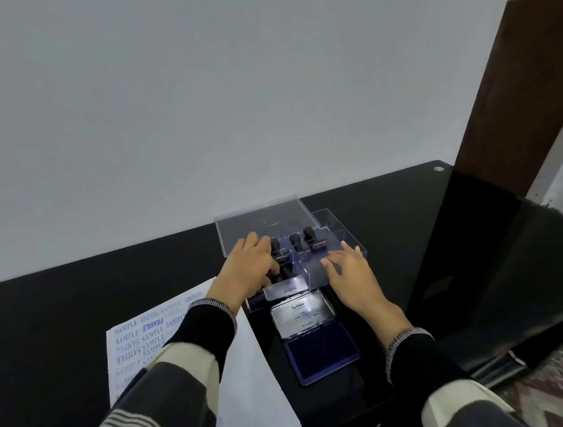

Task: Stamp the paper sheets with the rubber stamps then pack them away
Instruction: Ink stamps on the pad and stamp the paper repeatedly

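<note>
A clear plastic organizer box (338, 234) stands on the black table with several black-handled rubber stamps (310, 238) upright in its compartments. My left hand (249, 270) reaches into the box's left side, its fingers curled round a black stamp handle (275, 248). My right hand (353, 275) rests with spread, straight fingers on the box's right front compartment. White paper sheets (253, 379) covered in blue SAMPLE and FRAGILE stamp marks lie at the left, partly under my left sleeve. An open blue ink pad (321, 353) with its silver lid raised sits in front of the box.
The box's clear lid (263, 220) leans behind it against the white wall. A second closed ink pad tin (285, 288) lies between box and open pad. A dark wooden post (506, 74) rises at the right, where the table edge drops to patterned floor.
</note>
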{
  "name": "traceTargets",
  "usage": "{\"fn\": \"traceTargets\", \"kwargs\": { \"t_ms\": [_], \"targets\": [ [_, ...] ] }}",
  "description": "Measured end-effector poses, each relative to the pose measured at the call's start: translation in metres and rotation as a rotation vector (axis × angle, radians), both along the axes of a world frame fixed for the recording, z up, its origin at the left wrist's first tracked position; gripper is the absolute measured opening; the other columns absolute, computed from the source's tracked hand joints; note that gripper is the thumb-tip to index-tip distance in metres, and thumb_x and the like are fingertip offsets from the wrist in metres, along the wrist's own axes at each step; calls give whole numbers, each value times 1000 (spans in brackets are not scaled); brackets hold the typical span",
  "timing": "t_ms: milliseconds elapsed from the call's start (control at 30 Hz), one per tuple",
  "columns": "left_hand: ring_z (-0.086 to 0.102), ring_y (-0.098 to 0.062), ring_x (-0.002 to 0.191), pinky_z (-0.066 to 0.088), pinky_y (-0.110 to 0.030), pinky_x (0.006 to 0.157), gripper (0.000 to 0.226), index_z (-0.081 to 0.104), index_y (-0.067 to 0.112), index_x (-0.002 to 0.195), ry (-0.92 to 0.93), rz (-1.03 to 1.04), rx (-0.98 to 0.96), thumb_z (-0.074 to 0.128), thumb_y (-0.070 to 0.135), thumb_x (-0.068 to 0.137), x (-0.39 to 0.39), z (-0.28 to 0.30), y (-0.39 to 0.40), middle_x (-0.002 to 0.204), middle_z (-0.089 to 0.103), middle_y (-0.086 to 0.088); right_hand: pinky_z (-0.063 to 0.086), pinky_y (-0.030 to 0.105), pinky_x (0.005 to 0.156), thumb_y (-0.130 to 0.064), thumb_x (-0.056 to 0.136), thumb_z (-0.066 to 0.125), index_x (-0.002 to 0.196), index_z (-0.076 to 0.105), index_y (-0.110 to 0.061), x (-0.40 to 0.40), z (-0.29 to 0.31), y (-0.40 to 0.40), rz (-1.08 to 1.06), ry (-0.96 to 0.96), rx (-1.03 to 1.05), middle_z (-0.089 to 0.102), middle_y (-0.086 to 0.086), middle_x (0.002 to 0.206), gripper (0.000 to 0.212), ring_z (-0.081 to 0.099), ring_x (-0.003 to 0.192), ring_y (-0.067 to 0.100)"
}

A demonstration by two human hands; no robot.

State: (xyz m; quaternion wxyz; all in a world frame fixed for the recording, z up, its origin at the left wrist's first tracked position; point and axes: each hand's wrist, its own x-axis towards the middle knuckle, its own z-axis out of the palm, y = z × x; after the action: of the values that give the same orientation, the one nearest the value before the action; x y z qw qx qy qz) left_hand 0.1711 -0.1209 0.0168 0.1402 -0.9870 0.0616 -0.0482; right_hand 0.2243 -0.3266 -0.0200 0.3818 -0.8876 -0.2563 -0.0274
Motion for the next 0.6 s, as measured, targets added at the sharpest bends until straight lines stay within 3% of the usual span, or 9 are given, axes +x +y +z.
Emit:
{"fn": "traceTargets", "kwargs": {
  "t_ms": [67, 167, 233, 267, 333, 367, 433, 500, 600],
  "targets": [
    [37, -22, 108, 31, -31, 93, 30, 66, 29, 116, -83, 26, -194, 63, 40, 88, 0, -3, 4, 115, 47, 2, 1, 27, 115, -19, 99, 44, 99, 67, -9, 1, 0, -1, 9, 18, 17, 61, 7, 121, 25, 26, 141, 21],
    [46, -17, 102, 38, -27, 90, 21, 66, 23, 109, -321, 146, -824, 65, 31, 90, -13, 0, -1, 110, 56, 4, 0, 28, 115, -17, 99, 45, 100, 67, -9, 1, -1, -3, 16, 44, 46, 62, 7, 120, 23, 27, 141, 21],
    [59, -9, 95, 45, -17, 82, 15, 65, 27, 106, -344, 189, -1222, 65, 26, 91, -29, 10, -17, 104, 63, 7, 2, 30, 116, -14, 98, 47, 103, 66, -9, -3, 0, -2, 0, 54, 113, 62, 5, 120, 20, 28, 140, 20],
    [62, -2, 92, 46, -11, 78, 15, 64, 28, 106, -314, 190, -1369, 64, 24, 91, -38, 13, -26, 103, 66, 8, 6, 30, 117, -13, 97, 48, 105, 66, -10, -8, 2, -2, -25, 54, 171, 63, 5, 120, 20, 32, 138, 19],
    [66, 0, 90, 48, -11, 76, 17, 65, 23, 108, -295, 190, -1598, 65, 20, 91, -54, 14, -44, 101, 71, 6, 30, 26, 110, -14, 96, 52, 106, 67, -13, -24, 5, 1, -99, 55, 323, 66, 1, 112, 18, 48, 125, 14],
    [67, -4, 92, 49, -15, 79, 21, 65, 19, 110, -307, 207, -1722, 66, 19, 90, -61, 12, -51, 101, 72, 2, 42, 23, 99, -18, 96, 53, 103, 67, -16, -34, 7, 2, -125, 100, 409, 67, -2, 105, 16, 57, 112, 12],
    [68, -13, 98, 52, -23, 83, 32, 60, 15, 118, -329, 261, -2002, 69, 16, 87, -73, 4, -63, 104, 72, -4, 51, 27, 79, -29, 97, 50, 100, 66, -18, -55, 12, 7, -113, 312, 583, 69, -3, 96, 20, 64, 90, 12],
    [68, -20, 102, 53, -30, 87, 39, 56, 14, 122, -330, 281, -2189, 69, 17, 86, -83, -4, -71, 108, 72, -8, 47, 29, 65, -37, 98, 44, 100, 65, -16, -73, 15, 11, -62, 578, 676, 69, 3, 91, 29, 63, 75, 15],
    [68, -19, 102, 52, -28, 87, 38, 61, 11, 116, -344, 291, -2128, 72, 25, 82, -95, -11, -80, 107, 71, -6, 39, 25, 56, -44, 98, 41, 104, 65, -9, -91, 18, 12, 37, 835, 746, 67, 8, 80, 42, 56, 62, 14]
  ]
}}
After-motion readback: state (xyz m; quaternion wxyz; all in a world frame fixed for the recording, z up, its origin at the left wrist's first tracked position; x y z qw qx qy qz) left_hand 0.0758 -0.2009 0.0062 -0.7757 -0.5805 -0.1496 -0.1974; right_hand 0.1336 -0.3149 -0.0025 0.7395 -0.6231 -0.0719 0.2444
